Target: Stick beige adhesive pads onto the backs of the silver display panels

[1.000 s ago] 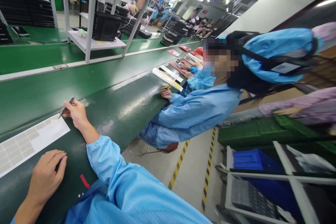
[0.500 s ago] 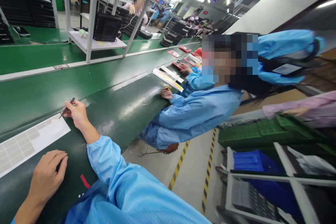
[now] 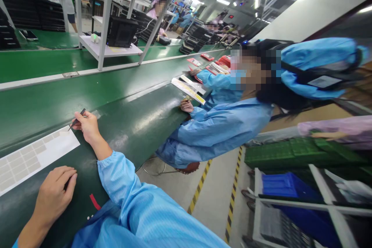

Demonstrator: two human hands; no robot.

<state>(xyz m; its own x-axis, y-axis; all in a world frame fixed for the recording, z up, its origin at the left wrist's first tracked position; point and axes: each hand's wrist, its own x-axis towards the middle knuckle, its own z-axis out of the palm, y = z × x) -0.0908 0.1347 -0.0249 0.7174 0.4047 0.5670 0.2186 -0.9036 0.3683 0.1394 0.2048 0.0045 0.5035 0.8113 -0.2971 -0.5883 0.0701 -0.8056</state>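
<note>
- Black in the head view, a slim pointed tool (image 3: 76,121) is pinched between the thumb and fingers of the right hand (image 3: 89,127), its tip at the white sheet's (image 3: 59,151) right end; whether it touches is too small to tell.
- That sheet lies flat on the dark green mat (image 3: 139,124), with pale grey rectangles (image 3: 17,164) in rows.
- The left hand (image 3: 54,192) is near the sheet's lower edge, fingers loosely bent, thumb apart from the forefinger.
- A red strip (image 3: 94,202) lies right of it.
</note>
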